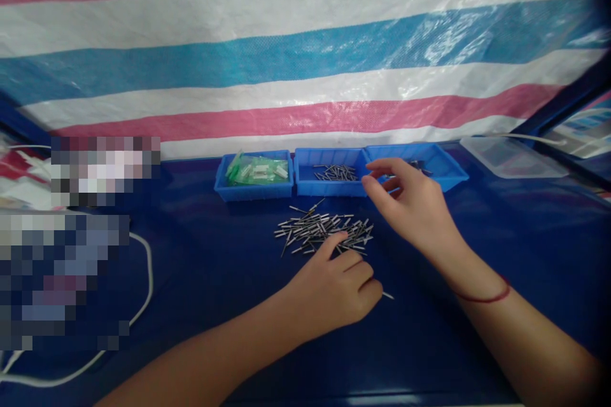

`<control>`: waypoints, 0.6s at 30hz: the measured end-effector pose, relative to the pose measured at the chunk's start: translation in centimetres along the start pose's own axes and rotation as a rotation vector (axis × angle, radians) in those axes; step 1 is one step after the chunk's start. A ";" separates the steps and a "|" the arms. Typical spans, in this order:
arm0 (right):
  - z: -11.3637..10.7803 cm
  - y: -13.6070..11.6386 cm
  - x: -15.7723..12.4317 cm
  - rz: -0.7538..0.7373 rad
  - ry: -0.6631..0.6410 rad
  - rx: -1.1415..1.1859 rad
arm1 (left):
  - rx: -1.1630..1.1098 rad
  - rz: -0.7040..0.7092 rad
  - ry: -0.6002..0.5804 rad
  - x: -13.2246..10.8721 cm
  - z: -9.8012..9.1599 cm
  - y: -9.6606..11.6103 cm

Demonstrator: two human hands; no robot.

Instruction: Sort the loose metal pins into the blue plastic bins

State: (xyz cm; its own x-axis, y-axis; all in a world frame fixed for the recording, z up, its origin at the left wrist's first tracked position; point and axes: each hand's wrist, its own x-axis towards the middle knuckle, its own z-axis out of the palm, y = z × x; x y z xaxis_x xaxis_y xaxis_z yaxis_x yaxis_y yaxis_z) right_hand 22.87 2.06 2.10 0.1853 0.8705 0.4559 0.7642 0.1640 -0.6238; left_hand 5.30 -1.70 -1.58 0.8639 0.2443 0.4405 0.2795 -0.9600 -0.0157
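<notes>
Squarely between two hands: a heap of metal pins

The left hand (334,289) rests on the dark blue table cover (214,254), loosely clenched, with its forefinger stretched forward and touching the near edge of the pile of metal pins (319,230). A single pin (388,296) pokes out at the little-finger side of that fist. Whether it is clasped or merely lies on the cover cannot be told.

The pile sits just beyond the left hand, and most of its pins lie roughly left to right, a few slanted. The right hand (410,206) hovers beyond and to the right of the pile, apart from it. Its thumb and forefinger are drawn near each other at the rim where the middle tray (305,187) meets the right tray (451,172). Anything pinched there is too small to make out. The left hand is the nearer one to the pile.

The middle tray holds more pins. The left tray (222,187) holds a bag of green and white parts (258,170). Behind the trays hangs a striped tarp (305,51), closing off the far side. A clear plastic lid (513,158) lies off to the right and a white cable (146,273) loops to the left, both well apart from the pile. Bare cover lies around the hands.
</notes>
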 end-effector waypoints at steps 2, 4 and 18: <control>-0.1 -0.5 -0.3 -0.013 -0.006 0.037 | 0.007 -0.024 0.010 0.0 -0.1 -0.1; -0.3 -1.0 -0.6 -0.027 -0.077 0.115 | 0.003 -0.070 0.012 -0.1 -0.6 -0.7; 0.3 -2.2 -1.4 -0.185 -0.720 0.316 | -0.263 -0.561 -0.071 -1.7 -3.7 -4.8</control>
State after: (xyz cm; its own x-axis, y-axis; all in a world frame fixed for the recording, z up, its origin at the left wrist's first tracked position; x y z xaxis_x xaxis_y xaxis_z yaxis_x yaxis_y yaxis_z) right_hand 20.78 0.59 2.62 -0.4528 0.8841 0.1156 0.5128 0.3643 -0.7774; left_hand 0.91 1.99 1.04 0.6433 0.7213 0.2569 0.5943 -0.6819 0.4264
